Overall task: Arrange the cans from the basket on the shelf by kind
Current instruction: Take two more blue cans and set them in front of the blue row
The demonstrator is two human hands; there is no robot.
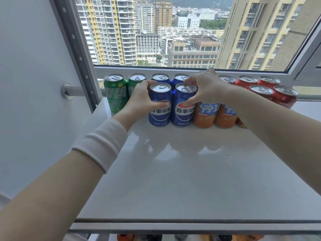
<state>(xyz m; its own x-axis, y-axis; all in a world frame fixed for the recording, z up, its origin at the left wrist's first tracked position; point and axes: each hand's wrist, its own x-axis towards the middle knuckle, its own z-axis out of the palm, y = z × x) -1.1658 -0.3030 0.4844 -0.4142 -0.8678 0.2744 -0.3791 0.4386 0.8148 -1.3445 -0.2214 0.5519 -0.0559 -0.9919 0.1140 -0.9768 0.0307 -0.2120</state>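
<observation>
Cans stand in rows by colour on the white shelf [173, 171] under the window. Two green cans [115, 94] are at the left. Blue cans follow in two rows. My left hand [144, 100] grips the front left blue can [160, 108], thumb across its label. My right hand [205, 87] grips the front right blue can [184, 110], fingers on its rim and thumb on its side. Orange cans [205, 115] stand to the right, partly hidden under my right forearm. Several red cans [284, 98] fill the far right. No basket shows.
A white wall panel and a grey slotted upright [76, 49] border the shelf on the left. A metal rail [81, 91] runs behind the cans. The window frame [191, 70] is just behind the back row. Orange things show below the shelf's front edge [191, 228].
</observation>
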